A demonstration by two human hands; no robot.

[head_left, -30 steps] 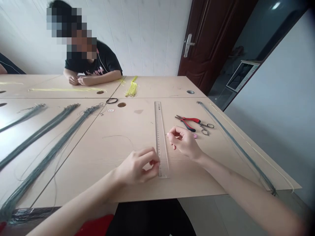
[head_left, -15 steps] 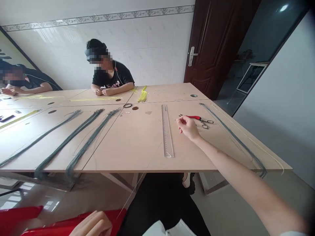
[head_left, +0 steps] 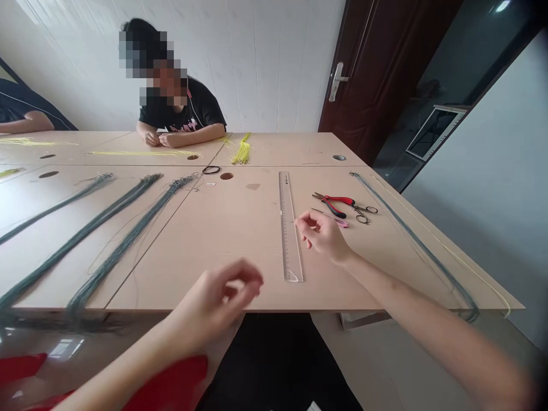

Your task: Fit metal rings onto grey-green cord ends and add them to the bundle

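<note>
My left hand (head_left: pixel 222 299), smeared a little by motion, is above the table's front edge, left of the ruler's lower end. Its thumb and fingers curl into a pinch, and what they hold is too fine to make out. Just right of the clear plastic ruler (head_left: pixel 291 234), my right hand (head_left: pixel 323 235) pinches a thin thread that barely shows at its fingertips. Beyond this hand lie red-and-black pliers (head_left: pixel 338 201), small scissors (head_left: pixel 363 214) and a pink-handled tool (head_left: pixel 342 222) partly hidden by the hand.
Bundles of grey-green threads (head_left: pixel 141 220) hang over the front edge at left; another bundle (head_left: pixel 398 228) lies at right. Yellow strands (head_left: pixel 242 151), a black ring (head_left: pixel 211 170) and a tape roll (head_left: pixel 338 157) are farther back. A person (head_left: pixel 184 114) leans on the table's far side.
My left hand has risen from beside the red seat to above the table edge. My right hand has come slightly down and left, towards the ruler. The view has tilted downward.
</note>
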